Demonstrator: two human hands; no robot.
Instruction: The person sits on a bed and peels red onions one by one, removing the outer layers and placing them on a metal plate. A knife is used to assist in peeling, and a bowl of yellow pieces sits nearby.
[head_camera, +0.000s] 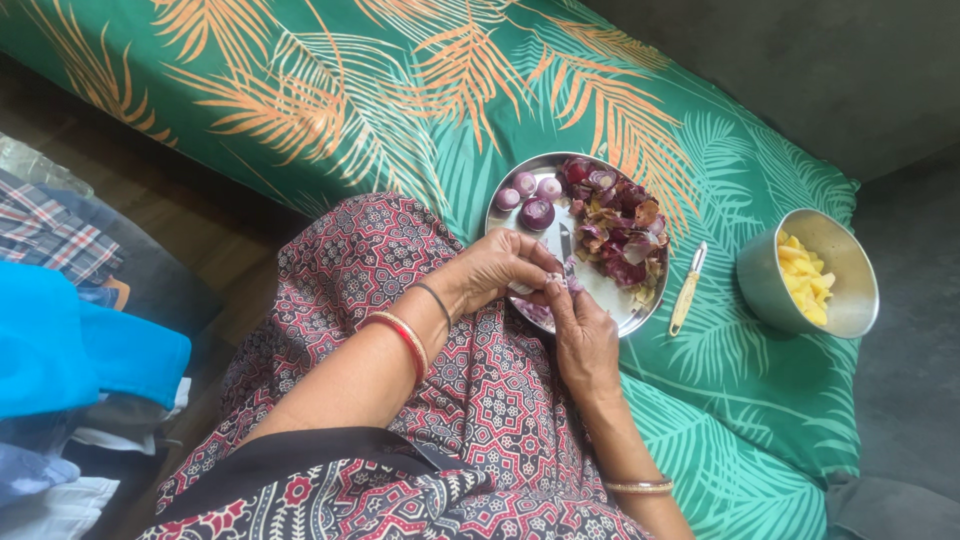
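Hands (545, 290) gripping onion piece (556, 283), steel plate (615, 305) of peeled onions (528, 198), bowl (762, 285) of yellow chunks (803, 280)

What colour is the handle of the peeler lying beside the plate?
Pale yellow, cream-like; the peeler shows in the head view, between plate and bowl.

Bare cloth (740, 400) between peeler (687, 288) and bowl (770, 290)

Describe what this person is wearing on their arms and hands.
Both forearms are bare, with no sleeves in view. The left hand has a thin dark band at the wrist and a thicker red and gold bangle further up the forearm. The right hand has a slim gold bangle higher on that forearm. No rings are discernible.
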